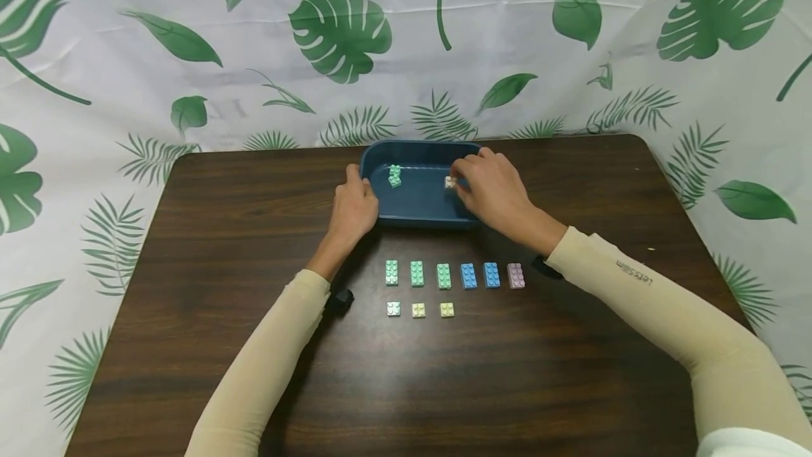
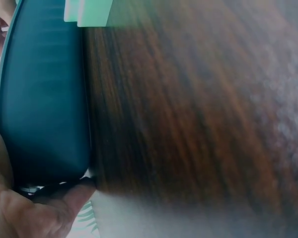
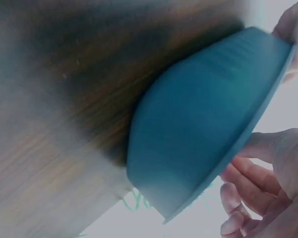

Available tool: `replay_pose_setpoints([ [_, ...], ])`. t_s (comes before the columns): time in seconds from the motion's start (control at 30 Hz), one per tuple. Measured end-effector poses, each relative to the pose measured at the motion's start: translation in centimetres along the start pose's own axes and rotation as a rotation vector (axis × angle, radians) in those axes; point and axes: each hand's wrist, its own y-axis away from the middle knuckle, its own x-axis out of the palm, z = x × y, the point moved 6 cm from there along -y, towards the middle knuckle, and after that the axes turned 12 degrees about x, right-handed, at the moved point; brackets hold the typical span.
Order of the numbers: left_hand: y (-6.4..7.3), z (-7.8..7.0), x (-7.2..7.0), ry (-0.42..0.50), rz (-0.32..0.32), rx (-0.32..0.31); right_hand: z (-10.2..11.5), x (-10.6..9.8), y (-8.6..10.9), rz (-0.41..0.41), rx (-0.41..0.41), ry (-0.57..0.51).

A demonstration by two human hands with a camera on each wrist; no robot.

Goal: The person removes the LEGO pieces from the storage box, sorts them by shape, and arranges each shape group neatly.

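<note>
A dark blue tray (image 1: pixel 412 221) stands at the back of the table. My left hand (image 1: pixel 357 203) grips its left end, with the thumb low by the corner in the left wrist view. Over the tray's right end, my right hand (image 1: pixel 497 189) reaches in and pinches a small pale toy brick (image 1: pixel 449 182) between thumb and fingertips. The tray's wall hides that brick in the right wrist view, where the fingers (image 3: pixel 256 183) show past the rim. Green toy bricks (image 1: pixel 395 175) lie at the left inside the tray.
In front of the tray runs a row of long bricks: green (image 1: pixel 416 273), blue (image 1: pixel 468 276) and one pink brick (image 1: pixel 516 276). Nearer lie small square bricks, one pale green brick (image 1: pixel 393 309) and two yellow bricks (image 1: pixel 447 309). A leaf-print cloth (image 1: pixel 254 76) hangs behind the table.
</note>
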Motion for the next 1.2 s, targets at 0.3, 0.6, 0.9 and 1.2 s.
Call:
replay_pose_setpoints([
  [0.3,0.0,0.0,0.0,0.008,-0.004,-0.010,1.1,-2.3,4.2,-0.086,-0.091,0.033],
  [0.6,0.2,-0.2,-0.1,0.020,-0.017,-0.015,1.5,-3.9,8.1,-0.058,-0.201,0.017],
  [0.9,0.0,-0.1,0.1,0.002,-0.021,-0.009,1.6,-2.9,12.0,0.055,-0.311,0.027],
  [1.2,-0.1,-0.1,0.1,0.005,-0.017,-0.016,2.4,-1.0,15.2,0.175,-0.364,0.001],
])
